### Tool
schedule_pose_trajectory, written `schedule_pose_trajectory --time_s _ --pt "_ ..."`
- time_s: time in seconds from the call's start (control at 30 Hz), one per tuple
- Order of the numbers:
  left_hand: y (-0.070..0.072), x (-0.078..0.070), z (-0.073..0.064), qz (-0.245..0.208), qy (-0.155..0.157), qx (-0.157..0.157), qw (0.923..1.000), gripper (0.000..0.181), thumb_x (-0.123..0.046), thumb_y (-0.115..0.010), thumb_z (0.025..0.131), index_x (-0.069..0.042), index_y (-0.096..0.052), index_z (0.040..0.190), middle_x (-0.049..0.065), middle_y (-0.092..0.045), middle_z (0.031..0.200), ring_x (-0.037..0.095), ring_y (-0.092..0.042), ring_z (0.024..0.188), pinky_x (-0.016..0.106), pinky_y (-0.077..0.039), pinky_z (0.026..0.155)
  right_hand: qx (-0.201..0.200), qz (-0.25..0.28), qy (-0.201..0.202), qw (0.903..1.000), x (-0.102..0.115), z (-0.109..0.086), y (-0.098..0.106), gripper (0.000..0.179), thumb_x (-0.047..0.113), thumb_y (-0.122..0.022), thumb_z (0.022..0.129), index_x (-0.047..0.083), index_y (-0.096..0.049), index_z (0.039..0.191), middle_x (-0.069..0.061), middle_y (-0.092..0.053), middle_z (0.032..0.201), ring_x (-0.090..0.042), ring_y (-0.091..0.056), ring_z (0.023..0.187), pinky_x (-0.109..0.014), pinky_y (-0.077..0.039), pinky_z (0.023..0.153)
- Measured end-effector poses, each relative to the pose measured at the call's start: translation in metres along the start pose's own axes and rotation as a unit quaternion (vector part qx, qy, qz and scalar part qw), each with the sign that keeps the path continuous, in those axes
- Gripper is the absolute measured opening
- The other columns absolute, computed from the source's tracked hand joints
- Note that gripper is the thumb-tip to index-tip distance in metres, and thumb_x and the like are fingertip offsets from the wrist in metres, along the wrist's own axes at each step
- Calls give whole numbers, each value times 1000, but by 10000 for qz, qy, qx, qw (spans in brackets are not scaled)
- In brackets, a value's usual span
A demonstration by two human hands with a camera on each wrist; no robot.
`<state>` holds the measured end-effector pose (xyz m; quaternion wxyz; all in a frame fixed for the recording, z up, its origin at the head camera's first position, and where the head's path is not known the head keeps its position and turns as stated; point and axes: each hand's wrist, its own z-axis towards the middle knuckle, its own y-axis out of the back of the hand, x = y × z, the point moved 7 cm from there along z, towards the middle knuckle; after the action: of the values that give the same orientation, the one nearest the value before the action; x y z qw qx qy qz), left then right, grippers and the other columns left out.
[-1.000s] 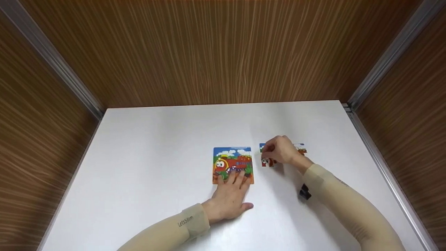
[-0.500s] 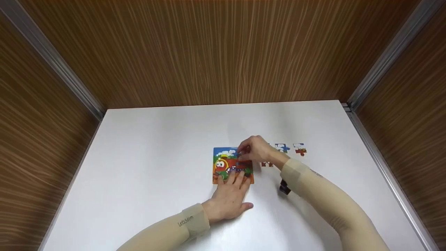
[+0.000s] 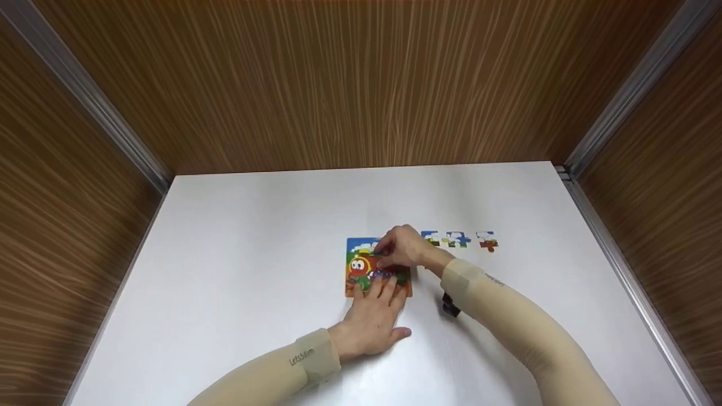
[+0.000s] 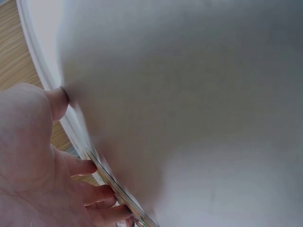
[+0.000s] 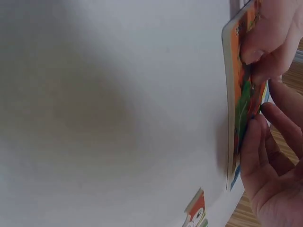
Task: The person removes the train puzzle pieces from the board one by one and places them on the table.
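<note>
A square picture puzzle (image 3: 356,265) showing a red train with a face lies on the white table. My left hand (image 3: 369,324) rests with fingers spread and straight on its lower edge, thumb out to the side. Over the upper right of the puzzle, my right hand (image 3: 407,247) bends its thumb and fingertips together and pinches a puzzle piece (image 5: 261,108) at the picture's surface. Most of that piece is hidden by the fingers. In the right wrist view the puzzle (image 5: 241,113) appears edge-on as a thick board, with fingers of both hands on it.
Loose jigsaw pieces lie right of the puzzle: a blue-and-green one (image 3: 430,237), a blue-and-white one (image 3: 457,239) and a red-and-white one (image 3: 487,241). One with eyes (image 5: 195,215) lies nearer the hand. Wood-grain walls (image 3: 361,84) enclose the table (image 3: 254,254).
My right hand has left the piece with eyes on the table and moved left onto the puzzle, its fingers now farther across the picture. The left hand has stayed put.
</note>
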<state>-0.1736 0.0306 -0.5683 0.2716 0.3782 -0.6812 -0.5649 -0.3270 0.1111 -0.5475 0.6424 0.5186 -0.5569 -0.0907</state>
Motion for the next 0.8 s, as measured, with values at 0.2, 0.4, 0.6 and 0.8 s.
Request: schedule_pose_trajectory --time_s 0.2,0.4,0.6,0.8 --pt "1 -1 0 135 -28 -37 9999 86 -72 -48 111 -19 -34 178 13 -34 185 40 -34 171 72 -45 126 -73 -234 -119 9996 2 1 -1 34 23 -96 90 9 -87 120 -9 -83 105 -17 -68 93 -35 -57 87" --pt "0 -1 -1 29 -10 6 10000 87 -71 -49 112 -20 -30 179 13 -31 186 40 -32 172 74 -42 127 66 -216 -315 9992 4 1 -4 35 22 -97 89 7 -82 118 -9 -79 104 -18 -66 93 -35 -57 88" --pt "-2 -2 1 60 -15 100 9999 87 -72 -46 112 -22 -27 180 12 -28 188 40 -29 174 75 -41 128 -9 278 -482 9984 -1 -1 -3 35 17 -97 87 9 -76 113 -7 -75 101 -16 -64 90 -29 -52 82" --pt "-2 -1 1 22 9 112 9999 86 -72 -47 112 -22 -28 180 12 -28 188 40 -28 174 76 -41 127 -13 969 -590 9935 -4 -4 -2 28 10 -91 92 8 -73 112 -1 -72 92 -13 -62 83 -26 -50 75"
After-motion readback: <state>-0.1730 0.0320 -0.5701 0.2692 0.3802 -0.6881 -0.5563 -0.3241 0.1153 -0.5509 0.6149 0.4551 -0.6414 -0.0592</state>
